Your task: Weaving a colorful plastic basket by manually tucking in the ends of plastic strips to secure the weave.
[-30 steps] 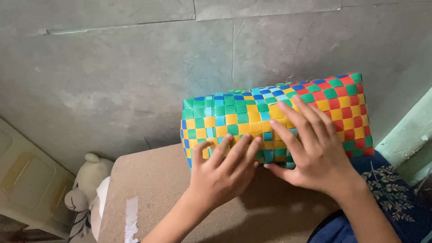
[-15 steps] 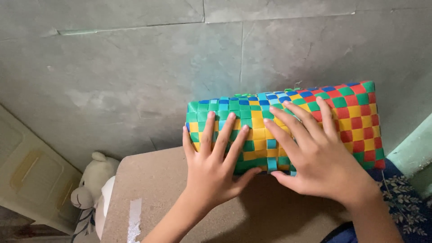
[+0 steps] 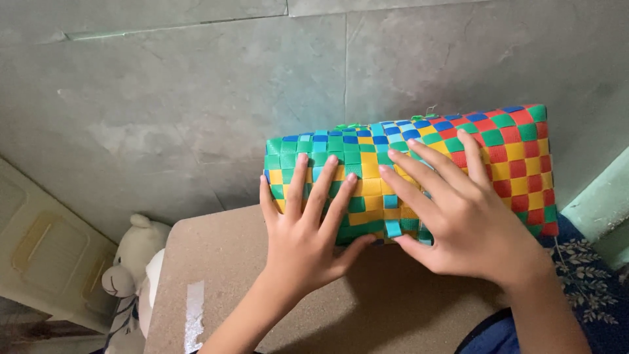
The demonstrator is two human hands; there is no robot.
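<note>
Both hands, left hand [image 3: 303,239] and right hand [image 3: 468,226], lie flat with fingers spread wide on the woven basket [image 3: 419,167], holding nothing, mid-weave by the look of it, so probably the loose strip end [image 3: 393,229] needs tucking.

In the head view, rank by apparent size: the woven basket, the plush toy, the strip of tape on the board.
1. woven basket, largest, though nearest the camera.
2. plush toy, partly hidden by the board.
3. strip of tape, smallest.

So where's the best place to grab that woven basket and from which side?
Probably by its two short ends, one hand from each side. The woven basket lies long and on its side across the board's far edge. The left hand and right hand lie flat on its broad face, which offers no edge to grip.
</note>
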